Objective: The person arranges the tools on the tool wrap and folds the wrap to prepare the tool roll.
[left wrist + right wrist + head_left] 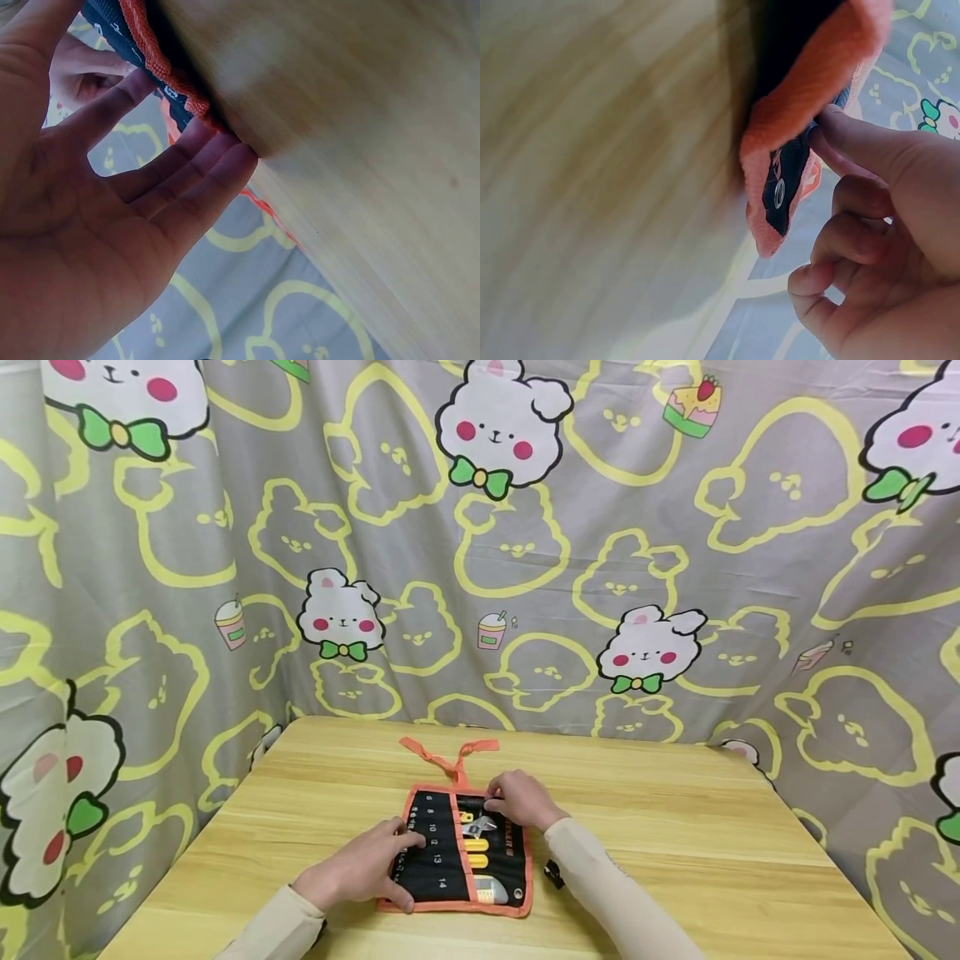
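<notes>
Both hands [442, 839] rest on the tool roll [435, 860].

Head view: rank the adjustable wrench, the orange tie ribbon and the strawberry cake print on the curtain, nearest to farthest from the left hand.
1. Adjustable wrench: in the tool roll, just right of the left hand, which rests on the roll's left part.
2. Orange tie ribbon: on the table beyond the roll's far edge.
3. Strawberry cake print: high on the curtain, far up and right.
</notes>
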`<state>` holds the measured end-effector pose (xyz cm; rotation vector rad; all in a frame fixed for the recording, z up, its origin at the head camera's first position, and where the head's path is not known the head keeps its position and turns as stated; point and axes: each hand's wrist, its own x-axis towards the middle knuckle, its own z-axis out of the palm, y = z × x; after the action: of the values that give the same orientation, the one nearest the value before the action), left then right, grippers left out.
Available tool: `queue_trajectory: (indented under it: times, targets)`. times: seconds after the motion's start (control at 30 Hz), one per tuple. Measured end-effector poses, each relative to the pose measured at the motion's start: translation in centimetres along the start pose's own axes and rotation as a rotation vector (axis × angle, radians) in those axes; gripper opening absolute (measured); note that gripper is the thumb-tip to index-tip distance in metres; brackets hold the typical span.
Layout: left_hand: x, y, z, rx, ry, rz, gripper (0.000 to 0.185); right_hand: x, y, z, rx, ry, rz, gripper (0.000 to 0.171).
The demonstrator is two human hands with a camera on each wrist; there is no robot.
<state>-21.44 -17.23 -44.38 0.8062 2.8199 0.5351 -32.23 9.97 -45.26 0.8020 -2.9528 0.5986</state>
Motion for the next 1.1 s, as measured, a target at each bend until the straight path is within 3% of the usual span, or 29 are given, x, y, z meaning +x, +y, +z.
queue_trajectory:
  times: [0.27,1.1]
  targets:
    - [0.0,-0.1,0.0,0.002,0.005,0.007,0.079,0.1,-0.5,-0.2,0.006,-0.003,0.027,0.012]
    - [0.0,-0.2,-0.1,0.007,-0.016,0.003,0.080,1.1,-1.9,0.2,-0.012,-0.031,0.000,0.012]
